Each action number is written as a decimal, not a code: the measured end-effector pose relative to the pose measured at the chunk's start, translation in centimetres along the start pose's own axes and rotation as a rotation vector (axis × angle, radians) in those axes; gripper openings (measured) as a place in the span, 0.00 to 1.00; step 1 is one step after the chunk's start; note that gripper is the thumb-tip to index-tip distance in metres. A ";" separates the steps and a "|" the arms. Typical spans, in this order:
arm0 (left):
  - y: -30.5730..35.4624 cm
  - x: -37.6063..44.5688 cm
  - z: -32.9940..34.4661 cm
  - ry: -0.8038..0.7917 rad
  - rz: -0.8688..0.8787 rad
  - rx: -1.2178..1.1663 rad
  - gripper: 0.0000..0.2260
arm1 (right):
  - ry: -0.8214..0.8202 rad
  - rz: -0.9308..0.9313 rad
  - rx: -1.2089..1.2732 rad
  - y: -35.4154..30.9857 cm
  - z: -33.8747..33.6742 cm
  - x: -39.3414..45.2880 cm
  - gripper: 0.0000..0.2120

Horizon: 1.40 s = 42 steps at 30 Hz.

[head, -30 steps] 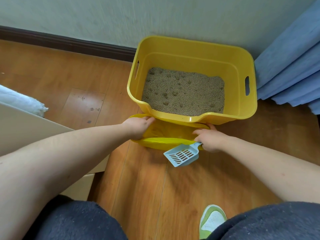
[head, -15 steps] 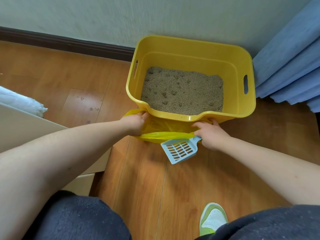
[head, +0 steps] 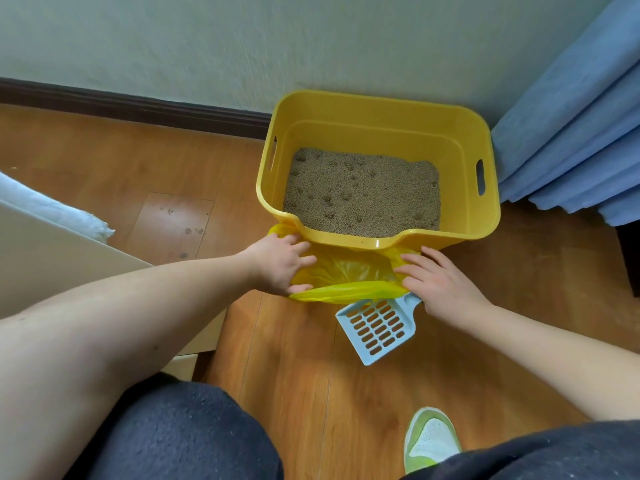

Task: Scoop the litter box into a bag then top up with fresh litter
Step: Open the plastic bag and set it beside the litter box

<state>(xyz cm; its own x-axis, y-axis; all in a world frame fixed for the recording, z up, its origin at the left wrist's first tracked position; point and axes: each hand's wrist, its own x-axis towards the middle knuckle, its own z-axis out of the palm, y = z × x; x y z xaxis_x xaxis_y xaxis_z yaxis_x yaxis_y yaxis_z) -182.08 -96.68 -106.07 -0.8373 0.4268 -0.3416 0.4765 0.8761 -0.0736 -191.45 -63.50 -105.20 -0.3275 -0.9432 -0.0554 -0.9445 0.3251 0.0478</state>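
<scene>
Both hands work the crinkly yellow plastic bag (head: pixel 346 271), tucked against the yellow plastic litter box (head: pixel 381 102) front. Left hand (head: pixel 277 265) pinches its rim. Right hand (head: pixel 440 282) spreads fingers there, its grip underneath hidden. The pale blue slotted plastic scoop (head: pixel 375 329) lies just in front. Best to stretch that mouth wide.

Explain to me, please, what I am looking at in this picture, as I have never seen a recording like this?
No machine here: a person wears a wide-angle camera on the head, so you look down along both bare arms. The left hand grips the mouth of a yellow bag; the right hand touches its other side with its fingers. The bag sits on the wooden floor against a yellow litter box holding litter. A pale blue scoop lies on the floor, its handle running under the right hand; whether that hand holds it is hidden. A blue curtain hangs at right.
</scene>
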 end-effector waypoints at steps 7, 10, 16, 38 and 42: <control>0.5 0.0 0.0 -0.077 0.174 0.113 0.38 | -0.176 -0.077 -0.014 -1.0 -0.2 -1.2 0.18; 2.0 0.6 -0.3 -0.226 0.032 0.128 0.36 | -0.269 -0.045 -0.037 -1.2 -0.6 -1.4 0.21; 3.5 2.5 -0.1 -0.227 -0.145 -0.035 0.29 | -0.224 0.084 -0.006 -1.2 -1.4 -2.0 0.26; -3.4 3.5 -7.0 0.499 0.135 0.142 0.16 | 0.010 0.701 0.474 3.2 -9.2 -0.5 0.06; -5.3 1.4 -7.2 0.300 0.044 0.261 0.25 | -0.098 0.719 0.400 5.8 -13.6 2.0 0.11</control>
<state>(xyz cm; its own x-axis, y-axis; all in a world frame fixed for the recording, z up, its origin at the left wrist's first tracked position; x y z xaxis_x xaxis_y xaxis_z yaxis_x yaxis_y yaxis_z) -187.75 -99.12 -99.43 -0.8375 0.5427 -0.0638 0.5330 0.7858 -0.3137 -197.21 -64.47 -91.43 -0.8389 -0.4914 -0.2341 -0.4356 0.8640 -0.2525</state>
